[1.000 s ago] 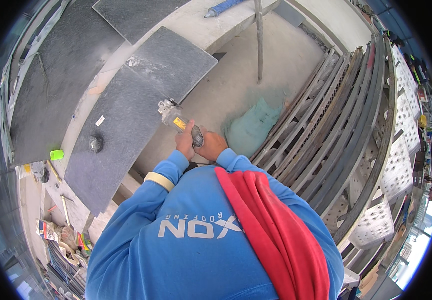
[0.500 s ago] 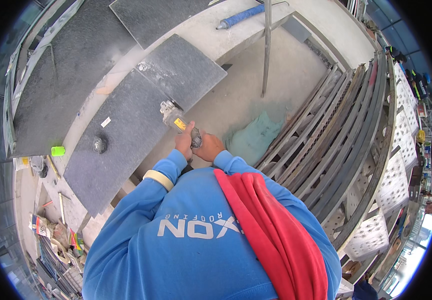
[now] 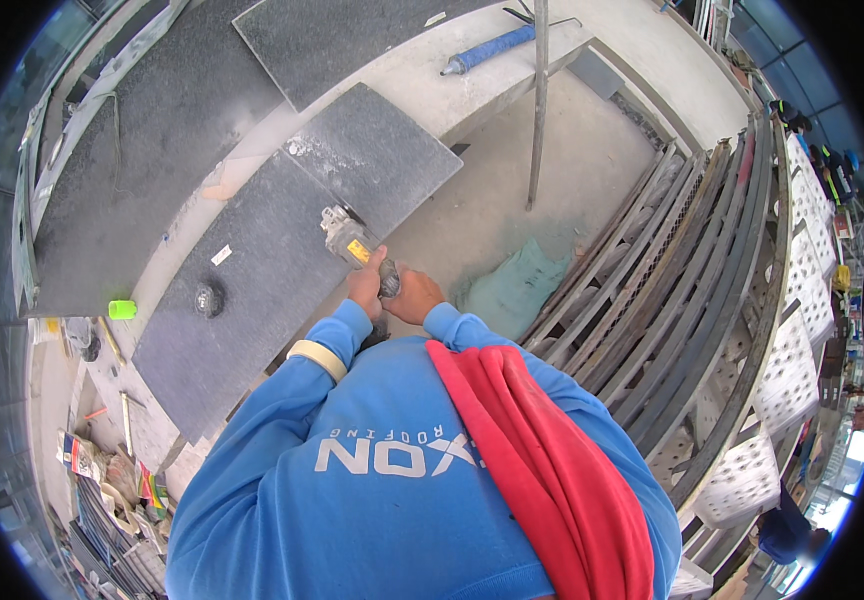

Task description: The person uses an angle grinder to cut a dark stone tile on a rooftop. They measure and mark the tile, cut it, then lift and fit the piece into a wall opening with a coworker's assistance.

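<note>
Wraps left hand (image 3: pixel 365 285) and right hand (image 3: pixel 414 297) round angle grinder (image 3: pixel 343 238), held at dark line (image 3: pixel 329 188) across grey slab (image 3: pixel 262 310). Shows yellow label (image 3: pixel 358 251) on grinder, white sticker (image 3: pixel 222 255) on slab, white lettering (image 3: pixel 392 457) across blue sweatshirt (image 3: pixel 392 525).

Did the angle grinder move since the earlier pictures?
Yes, slightly: the angle grinder has shifted leftward, closer to the white label on the dark grey slab.

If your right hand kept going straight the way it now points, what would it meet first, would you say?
The right hand would first meet the angle grinder, at the dark rear end it already seems to hold; the left hand appears to come next, though depth is unclear.
</note>
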Demonstrator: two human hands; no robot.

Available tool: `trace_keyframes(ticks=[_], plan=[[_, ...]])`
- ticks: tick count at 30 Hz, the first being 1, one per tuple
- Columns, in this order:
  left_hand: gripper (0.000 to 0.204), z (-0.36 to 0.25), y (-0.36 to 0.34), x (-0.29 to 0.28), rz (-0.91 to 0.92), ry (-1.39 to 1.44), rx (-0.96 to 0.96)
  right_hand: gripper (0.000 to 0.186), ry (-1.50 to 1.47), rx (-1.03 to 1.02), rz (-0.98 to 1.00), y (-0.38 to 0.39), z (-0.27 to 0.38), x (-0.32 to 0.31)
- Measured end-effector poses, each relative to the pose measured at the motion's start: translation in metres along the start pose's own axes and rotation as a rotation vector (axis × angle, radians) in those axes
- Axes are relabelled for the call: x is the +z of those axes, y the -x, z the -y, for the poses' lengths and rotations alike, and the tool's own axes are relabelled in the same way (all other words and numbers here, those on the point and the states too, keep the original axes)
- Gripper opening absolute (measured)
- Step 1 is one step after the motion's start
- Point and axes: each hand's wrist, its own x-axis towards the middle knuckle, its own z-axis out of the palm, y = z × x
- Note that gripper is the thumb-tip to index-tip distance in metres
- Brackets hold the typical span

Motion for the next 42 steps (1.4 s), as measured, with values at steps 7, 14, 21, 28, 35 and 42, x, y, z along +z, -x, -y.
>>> trace_keyframes(ticks=[7,14,21,28,35,42], plan=[[0.06,-0.01,-0.006,-0.004,0.01,0.027,-0.01,0.054,0.022,0.008,-0.019,-0.01,0.007,0.005],[0.063,-0.021,-0.01,-0.006,0.026,0.015,0.009,0.06,0.02,0.01,-0.03,-0.018,0.015,0.006],[0.062,-0.026,-0.011,-0.006,0.031,0.029,0.022,0.058,0.039,0.022,-0.018,-0.024,0.02,0.006],[0.061,-0.033,-0.018,-0.008,0.044,0.038,0.04,0.057,0.046,0.032,-0.012,-0.031,0.025,0.008],[0.06,-0.041,-0.021,-0.01,0.02,0.013,0.015,0.058,0.043,0.047,-0.008,-0.035,0.033,0.005],[0.062,-0.041,-0.031,-0.012,0.019,0.024,0.005,0.06,0.046,0.056,-0.011,-0.039,0.033,0.006]])
